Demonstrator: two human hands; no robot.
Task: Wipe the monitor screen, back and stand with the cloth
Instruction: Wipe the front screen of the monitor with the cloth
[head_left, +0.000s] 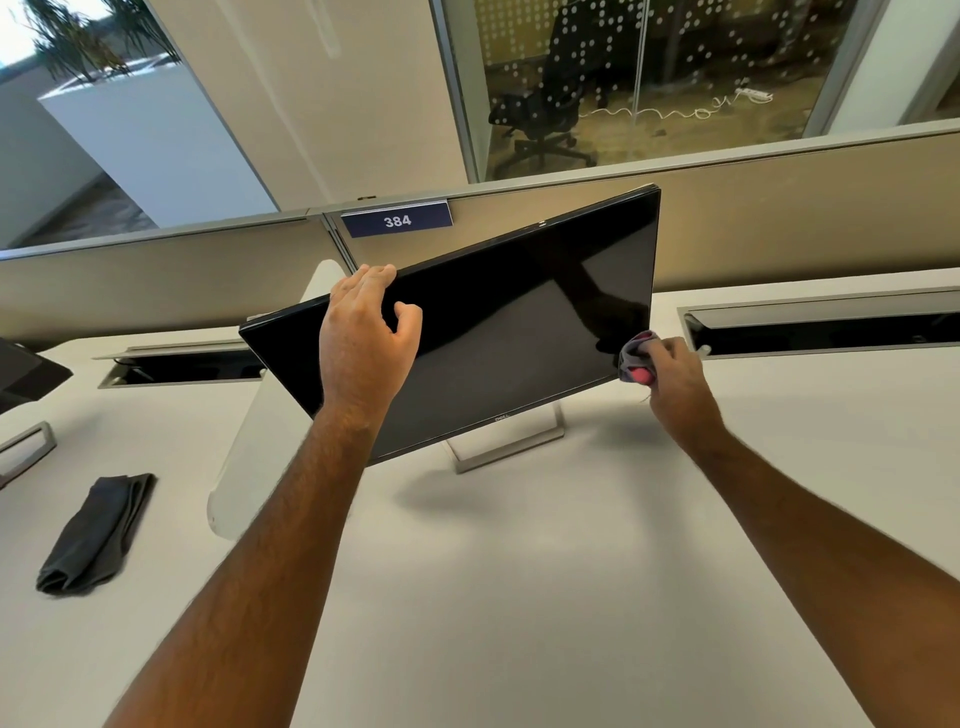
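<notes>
Status: wiping under way at lower right corner of black flat-panel monitor, tilted on silver rectangular metal stand on white desk. Left hand gripping top edge, fingers hooked over rim, thumb on screen. Right hand closed around bunched grey-and-pink cloth, pressed to screen corner. Screen probably partly done; back and stand judged outstanding, back face out of sight.

Containers: two recessed cable troughs in desk, contents too dark to identify. Folded dark grey cloth lying separately at left.
</notes>
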